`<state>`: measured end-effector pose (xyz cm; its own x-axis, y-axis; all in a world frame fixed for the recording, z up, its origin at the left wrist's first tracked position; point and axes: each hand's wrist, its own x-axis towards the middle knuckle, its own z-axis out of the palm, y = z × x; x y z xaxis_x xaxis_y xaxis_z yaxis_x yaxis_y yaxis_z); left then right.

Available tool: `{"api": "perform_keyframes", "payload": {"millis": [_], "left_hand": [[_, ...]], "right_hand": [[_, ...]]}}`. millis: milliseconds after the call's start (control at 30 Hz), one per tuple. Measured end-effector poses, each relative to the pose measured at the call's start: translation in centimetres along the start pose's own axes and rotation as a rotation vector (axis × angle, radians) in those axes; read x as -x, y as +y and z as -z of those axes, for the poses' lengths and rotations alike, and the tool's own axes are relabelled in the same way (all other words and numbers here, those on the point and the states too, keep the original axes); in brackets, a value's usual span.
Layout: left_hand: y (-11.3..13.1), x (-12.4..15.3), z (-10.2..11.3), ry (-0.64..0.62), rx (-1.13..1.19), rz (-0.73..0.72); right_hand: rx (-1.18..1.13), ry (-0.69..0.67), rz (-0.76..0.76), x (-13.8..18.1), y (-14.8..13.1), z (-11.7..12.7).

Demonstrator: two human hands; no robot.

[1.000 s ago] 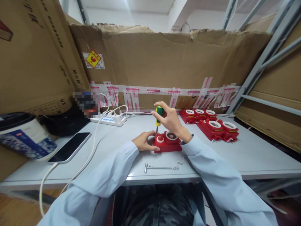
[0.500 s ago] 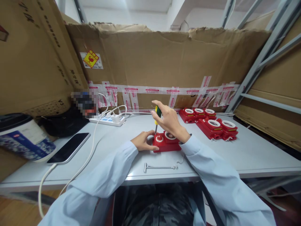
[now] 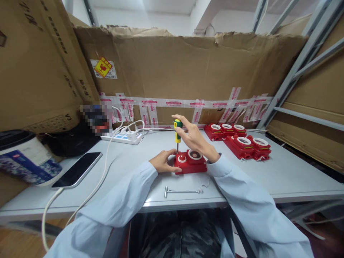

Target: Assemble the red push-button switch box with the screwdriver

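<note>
A red box with a round button and a white-ringed dial (image 3: 191, 163) lies on the grey table in front of me. My left hand (image 3: 162, 161) is closed on its left end and steadies it. My right hand (image 3: 194, 139) grips a green and yellow screwdriver (image 3: 177, 132) held upright, its tip resting on the box's back left corner beside the red button. Both sleeves are pale blue.
Several more red boxes (image 3: 239, 139) lie at the back right. A metal T-shaped key (image 3: 181, 191) rests near the front edge. A phone (image 3: 77, 169) on a white cable, a power strip (image 3: 123, 137) and a round tub (image 3: 24, 157) are at the left. Cardboard walls surround the table (image 3: 290, 175).
My right hand has turned around the screwdriver handle, which now stands more upright. The left hand and the red box have stayed in place.
</note>
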<state>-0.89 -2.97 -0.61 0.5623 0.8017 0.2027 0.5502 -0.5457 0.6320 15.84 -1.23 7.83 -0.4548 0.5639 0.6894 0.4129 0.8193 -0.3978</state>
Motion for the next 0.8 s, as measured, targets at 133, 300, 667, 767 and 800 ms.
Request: {"api": "perform_keyframes", "payload": {"millis": [133,300,667,767,800], "left_hand": [[0.10,-0.01,0.04,-0.007,0.007,-0.016],[-0.03,0.02,0.02,-0.007,0.018,0.013],[-0.12,-0.04,0.05,-0.021,-0.005,0.012],[-0.10,-0.04,0.03,-0.014,-0.009,0.013],[-0.10,-0.03,0.02,-0.011,-0.008,0.015]], "right_hand": [[-0.082,0.000,-0.022,0.07,-0.01,0.54],[0.252,0.153,-0.062,0.11,0.27,0.21],[0.210,0.137,-0.037,0.31,0.11,0.43],[-0.011,-0.012,0.019,0.28,0.08,0.64],[-0.068,-0.042,0.024,0.25,0.08,0.65]]}}
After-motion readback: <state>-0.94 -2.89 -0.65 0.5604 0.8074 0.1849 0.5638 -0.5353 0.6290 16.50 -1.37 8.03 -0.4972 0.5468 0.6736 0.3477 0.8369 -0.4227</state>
